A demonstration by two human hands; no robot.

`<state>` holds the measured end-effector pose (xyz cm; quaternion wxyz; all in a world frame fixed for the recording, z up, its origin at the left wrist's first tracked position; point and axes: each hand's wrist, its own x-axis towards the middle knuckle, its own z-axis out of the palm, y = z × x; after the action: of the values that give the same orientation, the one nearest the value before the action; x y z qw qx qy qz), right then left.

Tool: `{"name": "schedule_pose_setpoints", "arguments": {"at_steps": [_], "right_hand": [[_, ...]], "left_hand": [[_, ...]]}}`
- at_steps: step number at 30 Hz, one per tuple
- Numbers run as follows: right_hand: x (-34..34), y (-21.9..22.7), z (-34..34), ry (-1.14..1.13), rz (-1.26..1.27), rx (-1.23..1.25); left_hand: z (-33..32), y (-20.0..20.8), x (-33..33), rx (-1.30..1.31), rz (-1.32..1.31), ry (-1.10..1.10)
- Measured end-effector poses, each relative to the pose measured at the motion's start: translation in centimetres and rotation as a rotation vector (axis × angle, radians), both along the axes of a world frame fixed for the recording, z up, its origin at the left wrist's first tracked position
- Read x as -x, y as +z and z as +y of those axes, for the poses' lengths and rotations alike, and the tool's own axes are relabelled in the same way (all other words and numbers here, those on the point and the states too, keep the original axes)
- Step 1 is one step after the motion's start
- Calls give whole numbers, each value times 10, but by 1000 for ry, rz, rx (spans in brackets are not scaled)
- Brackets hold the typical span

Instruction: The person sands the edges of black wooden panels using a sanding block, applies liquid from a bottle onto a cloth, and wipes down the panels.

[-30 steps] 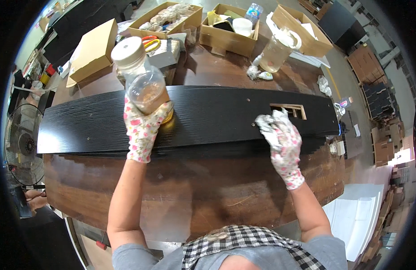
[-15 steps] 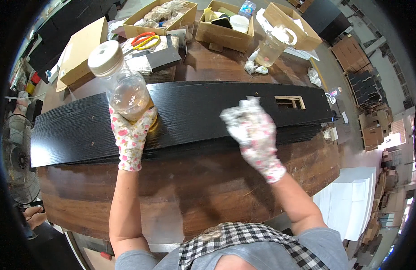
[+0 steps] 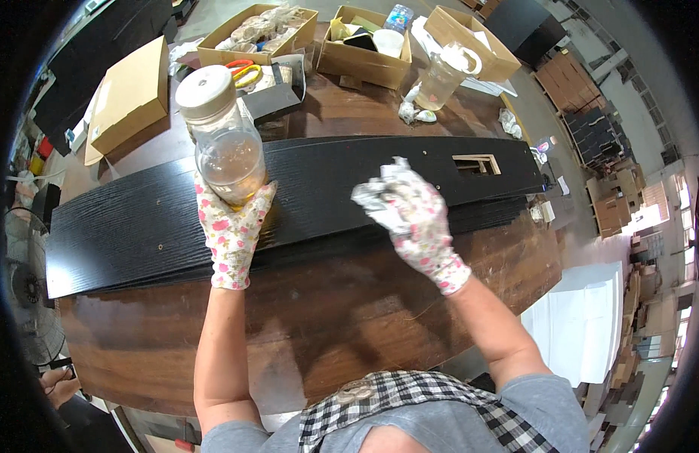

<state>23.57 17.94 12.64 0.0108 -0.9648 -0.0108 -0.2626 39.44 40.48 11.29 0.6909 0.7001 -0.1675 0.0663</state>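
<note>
White rag (image 3: 385, 202), one bottle (image 3: 227, 155), two gloved hands (image 3: 232, 232) (image 3: 425, 232)

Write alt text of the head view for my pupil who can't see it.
The left hand grips a clear, white-lidded jar while the right hand holds a crumpled rag over a black wood-grain panel with a rectangular cutout; both wear floral gloves. Open cardboard boxes stand farther back.
</note>
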Motion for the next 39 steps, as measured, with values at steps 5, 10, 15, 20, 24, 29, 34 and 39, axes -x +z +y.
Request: {"name": "schedule_pose_setpoints", "arguments": {"at_steps": [5, 10, 15, 20, 24, 29, 34, 39], "right_hand": [[26, 12, -62, 52, -39, 49], [0, 14, -31, 138, -5, -128], [25, 12, -87, 17, -29, 46], [-53, 21, 39, 106, 76, -578], [-53, -4, 90, 371, -126, -278], [-25, 2, -30, 21, -95, -45], [-80, 3, 61, -32, -133, -8], [-98, 1, 216, 247, -150, -244]], "left_hand": [[-3, 7, 5, -26, 6, 24], [2, 4, 2, 7, 63, 34], [2, 7, 5, 19, 20, 40], [-8, 10, 6, 66, 67, 19], [8, 5, -1, 86, 70, -12], [56, 9, -16, 33, 30, 56], [126, 12, -46, 11, 12, 71], [159, -1, -68, 19, 87, -43]]}}
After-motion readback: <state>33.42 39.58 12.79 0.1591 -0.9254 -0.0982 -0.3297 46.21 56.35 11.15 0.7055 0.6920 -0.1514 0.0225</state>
